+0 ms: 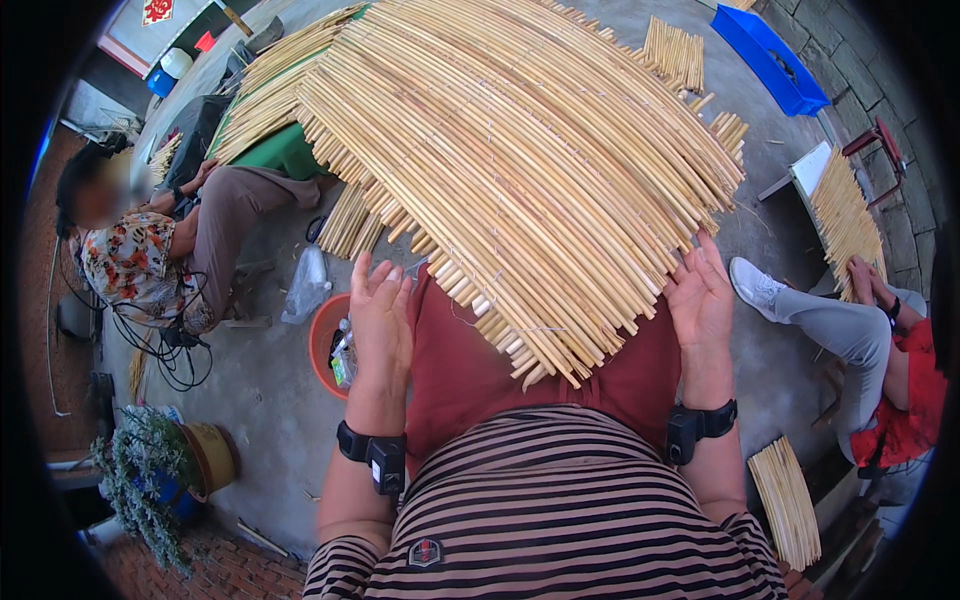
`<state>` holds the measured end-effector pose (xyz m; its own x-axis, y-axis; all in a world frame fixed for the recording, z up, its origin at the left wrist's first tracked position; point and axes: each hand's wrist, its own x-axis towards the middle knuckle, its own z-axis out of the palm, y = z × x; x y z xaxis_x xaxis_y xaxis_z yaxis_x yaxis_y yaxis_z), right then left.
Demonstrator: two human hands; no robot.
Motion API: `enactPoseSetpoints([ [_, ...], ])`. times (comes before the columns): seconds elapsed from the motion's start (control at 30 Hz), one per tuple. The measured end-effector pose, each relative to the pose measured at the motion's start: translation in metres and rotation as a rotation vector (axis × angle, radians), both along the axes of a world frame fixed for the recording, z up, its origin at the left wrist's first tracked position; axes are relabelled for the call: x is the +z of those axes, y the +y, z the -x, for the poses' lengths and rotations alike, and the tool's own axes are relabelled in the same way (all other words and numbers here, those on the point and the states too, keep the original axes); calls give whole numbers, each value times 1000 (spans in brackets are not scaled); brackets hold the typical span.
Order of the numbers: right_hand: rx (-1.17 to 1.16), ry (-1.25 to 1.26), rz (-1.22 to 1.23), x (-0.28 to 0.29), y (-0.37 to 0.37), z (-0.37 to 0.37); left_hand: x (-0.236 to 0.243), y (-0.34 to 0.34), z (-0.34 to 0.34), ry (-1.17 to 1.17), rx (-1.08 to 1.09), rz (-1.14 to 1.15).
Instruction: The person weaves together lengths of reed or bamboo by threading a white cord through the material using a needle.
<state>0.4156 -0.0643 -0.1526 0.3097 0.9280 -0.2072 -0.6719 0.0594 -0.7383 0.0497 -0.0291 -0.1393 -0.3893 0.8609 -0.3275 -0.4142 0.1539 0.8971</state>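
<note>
A large mat of straw-coloured reed stalks [500, 170], stitched with rows of thin thread, spreads in front of me, its near corner over my lap. My left hand [385, 320] is open beside the mat's left edge, palm turned up and fingers apart, with nothing in it. At the right edge my right hand [700, 300] is also palm up with fingers stretched out; its fingertips reach the stalk ends, and whether they touch them I cannot tell. Loose thread hangs near the near corner. The surface under the mat is hidden.
An orange basin [322, 345] with small items stands by my left knee, near a plastic bag [307, 285]. Seated people work with reeds at left and right. A stalk bundle [785, 500] lies at lower right, a blue crate [768, 60] upper right, a potted plant [150, 470] lower left.
</note>
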Motion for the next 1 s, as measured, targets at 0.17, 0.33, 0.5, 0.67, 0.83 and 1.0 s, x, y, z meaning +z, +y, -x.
enactPoseSetpoints([
  [0.17,2,-22,54,-1,3,-5,-23,25,17,-287,-195,3],
  [0.33,-80,-55,20,0,7,-9,-16,44,16,-288,-300,76],
  [0.5,-148,-122,-9,9,11,-34,-1,38,-6,-363,-460,136],
  [0.67,-121,-110,15,-2,-3,-62,4,23,-31,-308,-554,169],
  [0.83,-247,-203,104,-15,-31,-70,-1,13,-45,-370,-536,166],
  [1.0,-217,-343,141,-10,-58,-70,-5,2,-54,-440,-581,202],
])
